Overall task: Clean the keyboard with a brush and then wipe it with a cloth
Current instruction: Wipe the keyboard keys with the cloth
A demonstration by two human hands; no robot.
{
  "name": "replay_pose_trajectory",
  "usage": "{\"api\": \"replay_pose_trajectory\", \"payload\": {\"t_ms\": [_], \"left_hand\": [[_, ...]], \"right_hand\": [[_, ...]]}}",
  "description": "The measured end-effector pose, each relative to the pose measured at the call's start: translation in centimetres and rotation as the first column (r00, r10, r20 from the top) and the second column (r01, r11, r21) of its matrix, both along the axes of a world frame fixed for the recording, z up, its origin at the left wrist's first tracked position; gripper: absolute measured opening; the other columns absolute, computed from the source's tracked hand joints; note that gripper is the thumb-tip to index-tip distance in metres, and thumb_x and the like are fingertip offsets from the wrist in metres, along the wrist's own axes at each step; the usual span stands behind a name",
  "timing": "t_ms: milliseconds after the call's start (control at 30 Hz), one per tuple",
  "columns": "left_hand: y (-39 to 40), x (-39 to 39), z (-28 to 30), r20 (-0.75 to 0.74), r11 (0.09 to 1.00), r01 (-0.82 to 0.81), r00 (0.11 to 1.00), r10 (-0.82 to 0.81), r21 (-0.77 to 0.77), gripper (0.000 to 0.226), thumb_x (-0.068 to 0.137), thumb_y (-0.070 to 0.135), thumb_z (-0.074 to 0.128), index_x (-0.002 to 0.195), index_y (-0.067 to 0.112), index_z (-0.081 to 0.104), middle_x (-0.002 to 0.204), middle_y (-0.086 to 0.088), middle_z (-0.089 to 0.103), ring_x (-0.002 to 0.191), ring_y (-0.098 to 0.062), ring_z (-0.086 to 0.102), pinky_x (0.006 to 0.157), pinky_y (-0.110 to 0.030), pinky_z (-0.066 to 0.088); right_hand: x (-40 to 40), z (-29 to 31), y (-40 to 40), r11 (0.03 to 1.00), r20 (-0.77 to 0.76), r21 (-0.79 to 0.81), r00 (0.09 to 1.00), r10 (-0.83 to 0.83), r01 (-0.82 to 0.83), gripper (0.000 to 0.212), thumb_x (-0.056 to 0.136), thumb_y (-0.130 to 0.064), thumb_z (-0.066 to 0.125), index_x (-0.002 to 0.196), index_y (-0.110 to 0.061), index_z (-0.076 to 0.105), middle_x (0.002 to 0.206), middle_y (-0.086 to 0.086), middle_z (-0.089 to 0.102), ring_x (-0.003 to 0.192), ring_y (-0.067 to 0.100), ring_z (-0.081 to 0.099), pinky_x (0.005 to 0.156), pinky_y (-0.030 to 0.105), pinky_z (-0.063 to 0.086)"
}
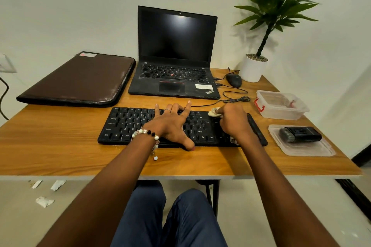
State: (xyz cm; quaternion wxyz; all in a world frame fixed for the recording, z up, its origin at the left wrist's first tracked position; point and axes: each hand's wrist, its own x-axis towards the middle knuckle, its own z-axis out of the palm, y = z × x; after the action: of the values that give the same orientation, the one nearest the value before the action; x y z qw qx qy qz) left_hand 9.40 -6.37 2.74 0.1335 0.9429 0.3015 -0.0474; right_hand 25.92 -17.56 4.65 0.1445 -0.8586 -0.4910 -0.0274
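Cloth (214, 111) in right hand (234, 121), atop keyboard (128, 124)

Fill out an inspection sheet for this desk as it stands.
Surface: wooden table, bare at front.
Job's things: black external keyboard; pale cloth; black brush on clear plastic lid.
Clutter: open black laptop, brown sleeve, clear plastic box, black mouse.
Hands: left hand spread flat on keys; right hand grips cloth.
Cables: black wire coiled behind keyboard.
Surroundings: potted plant, paper scraps on floor.
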Motion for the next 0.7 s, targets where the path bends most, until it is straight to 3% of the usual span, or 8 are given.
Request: {"api": "replay_pose_trajectory", "payload": {"t_ms": [167,300,400,467,567,700], "left_hand": [[0.1,0.0,-0.3,0.004,1.000,0.000,1.000,0.000,0.000,0.141,0.052,0.076,0.068,0.147,0.032,-0.025,0.155,-0.004,0.008,0.144,-0.033,0.002,0.109,-0.068,-0.011],[0.2,-0.1,-0.3,0.004,1.000,0.001,1.000,-0.001,-0.004,0.139,0.053,0.075,0.068,0.147,0.031,-0.024,0.156,-0.003,0.007,0.145,-0.033,0.001,0.109,-0.068,-0.012],[0.1,-0.1,-0.3,0.003,1.000,0.008,1.000,-0.008,-0.001,0.138,0.054,0.076,0.068,0.147,0.030,-0.024,0.156,-0.004,0.006,0.145,-0.034,0.000,0.109,-0.068,-0.012],[0.1,-0.1,-0.3,0.005,1.000,0.009,1.000,-0.009,0.005,0.138,0.055,0.076,0.067,0.148,0.030,-0.023,0.156,-0.004,0.006,0.145,-0.034,0.000,0.109,-0.068,-0.012],[0.2,-0.1,-0.4,0.005,1.000,0.008,1.000,-0.008,0.010,0.137,0.055,0.076,0.067,0.148,0.030,-0.023,0.155,-0.002,0.007,0.144,-0.033,0.001,0.109,-0.067,-0.012],[0.2,-0.1,-0.5,0.008,1.000,0.005,1.000,-0.005,0.009,0.137,0.055,0.076,0.067,0.148,0.030,-0.023,0.155,-0.001,0.006,0.145,-0.032,0.000,0.110,-0.066,-0.014]], "right_hand": [[-2.3,-0.8,-2.3,0.997,-0.038,0.000,0.997,0.073,-0.073,0.050,0.087,0.004,0.054,0.133,-0.015,0.056,0.122,0.010,0.044,0.112,0.028,0.049,0.098,0.036,0.043],[0.4,1.5,-3.8,0.987,-0.070,-0.075,0.988,0.134,-0.139,0.038,0.089,0.004,0.055,0.119,-0.016,0.067,0.125,0.009,0.059,0.101,0.016,0.052,0.082,0.026,0.045],[1.7,2.2,-2.8,1.000,0.004,0.012,1.000,-0.007,0.007,0.033,0.087,-0.003,0.061,0.117,-0.014,0.068,0.118,0.012,0.065,0.111,0.025,0.055,0.093,0.038,0.049],[1.3,1.5,-2.2,0.992,-0.003,0.069,0.995,-0.102,0.102,0.031,0.088,-0.007,0.061,0.118,-0.010,0.067,0.114,0.013,0.065,0.107,0.026,0.056,0.090,0.038,0.050],[-0.8,-0.3,-1.9,0.987,-0.005,0.080,0.991,-0.137,0.137,0.026,0.089,-0.010,0.061,0.115,-0.006,0.064,0.117,0.016,0.058,0.104,0.026,0.054,0.083,0.033,0.047],[-2.6,-1.3,-2.2,0.991,-0.029,0.059,0.992,-0.119,0.121,0.026,0.092,-0.004,0.053,0.116,-0.004,0.061,0.132,0.023,0.043,0.110,0.033,0.052,0.091,0.037,0.045]]}}
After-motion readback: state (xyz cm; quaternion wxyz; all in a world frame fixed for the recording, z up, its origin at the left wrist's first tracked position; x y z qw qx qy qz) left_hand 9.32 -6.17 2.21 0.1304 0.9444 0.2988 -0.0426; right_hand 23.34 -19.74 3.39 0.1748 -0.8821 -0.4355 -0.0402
